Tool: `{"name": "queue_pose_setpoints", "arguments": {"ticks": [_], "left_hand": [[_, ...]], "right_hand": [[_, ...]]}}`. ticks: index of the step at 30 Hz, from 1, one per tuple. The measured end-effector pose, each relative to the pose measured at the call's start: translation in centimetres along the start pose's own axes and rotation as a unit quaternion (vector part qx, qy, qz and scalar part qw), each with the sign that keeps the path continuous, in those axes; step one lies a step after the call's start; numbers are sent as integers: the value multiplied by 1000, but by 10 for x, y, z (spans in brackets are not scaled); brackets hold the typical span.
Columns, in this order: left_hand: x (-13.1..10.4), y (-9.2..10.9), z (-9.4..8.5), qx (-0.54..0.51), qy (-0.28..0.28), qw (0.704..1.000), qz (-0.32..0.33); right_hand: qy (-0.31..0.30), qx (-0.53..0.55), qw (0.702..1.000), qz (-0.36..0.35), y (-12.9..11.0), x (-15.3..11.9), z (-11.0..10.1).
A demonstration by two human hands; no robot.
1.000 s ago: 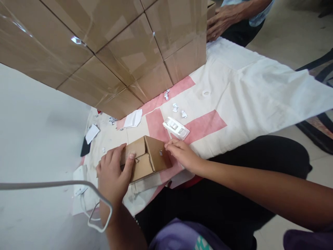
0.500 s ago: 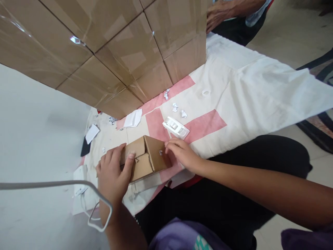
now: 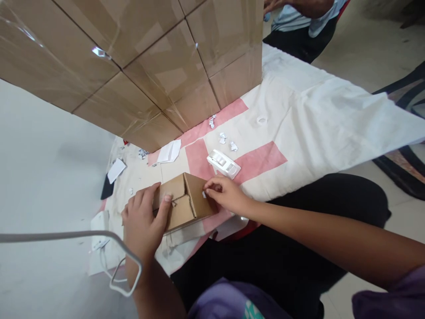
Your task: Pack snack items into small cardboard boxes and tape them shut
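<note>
A small brown cardboard box (image 3: 181,212) lies on the cloth-covered table in front of me. My left hand (image 3: 143,217) grips its left part, with the thumb on the top flap and the fingers over the far side. At the right face of the box, my right hand (image 3: 226,193) has thumb and forefinger pinched beside a small whitish piece (image 3: 204,194) on the cardboard. Whether the fingertips hold that piece is too small to tell. Just beyond my right hand lies a white handheld device (image 3: 223,163).
Tape-wrapped cartons (image 3: 159,66) rise behind the box. Crumpled scraps (image 3: 222,138), a folded white paper (image 3: 169,151) and a white ring (image 3: 262,120) lie on the cloth (image 3: 299,128). A grey cable (image 3: 83,234) crosses at left. Another person's arm (image 3: 312,6) shows at top right.
My right hand has moved slightly left, its fingertips now over the whitish piece on the box's side. The other person's hand has moved up, mostly out of view. My left hand stays on the box.
</note>
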State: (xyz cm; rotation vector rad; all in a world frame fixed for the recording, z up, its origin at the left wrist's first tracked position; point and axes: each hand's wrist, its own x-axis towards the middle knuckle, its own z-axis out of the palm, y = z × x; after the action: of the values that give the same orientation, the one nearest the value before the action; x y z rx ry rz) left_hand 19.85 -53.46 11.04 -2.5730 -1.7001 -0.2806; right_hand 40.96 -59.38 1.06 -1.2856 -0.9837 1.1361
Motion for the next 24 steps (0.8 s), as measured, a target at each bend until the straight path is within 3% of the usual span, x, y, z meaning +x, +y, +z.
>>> {"name": "queue_pose_setpoints", "arguments": {"ticks": [8, 10, 14, 18, 21, 24], "left_hand": [[1, -4, 3, 15, 3, 1000, 12], [1, -5, 4, 18, 7, 1000, 14], [1, -8, 7, 7, 14, 1000, 22], [6, -11, 11, -29, 44, 998, 31], [7, -11, 10, -85, 136, 984, 84], [1, -7, 10, -142, 336, 922, 130]], "right_hand": [[10, -33, 997, -63, 4, 0, -4], [-33, -31, 993, -109, -2, -2, -10], [-221, -106, 955, -168, -8, 4, -15], [-233, -193, 935, -183, -3, 16, -6], [-186, -172, 951, -176, -4, 16, -2], [-103, -71, 980, -157, -15, 11, -8]]}}
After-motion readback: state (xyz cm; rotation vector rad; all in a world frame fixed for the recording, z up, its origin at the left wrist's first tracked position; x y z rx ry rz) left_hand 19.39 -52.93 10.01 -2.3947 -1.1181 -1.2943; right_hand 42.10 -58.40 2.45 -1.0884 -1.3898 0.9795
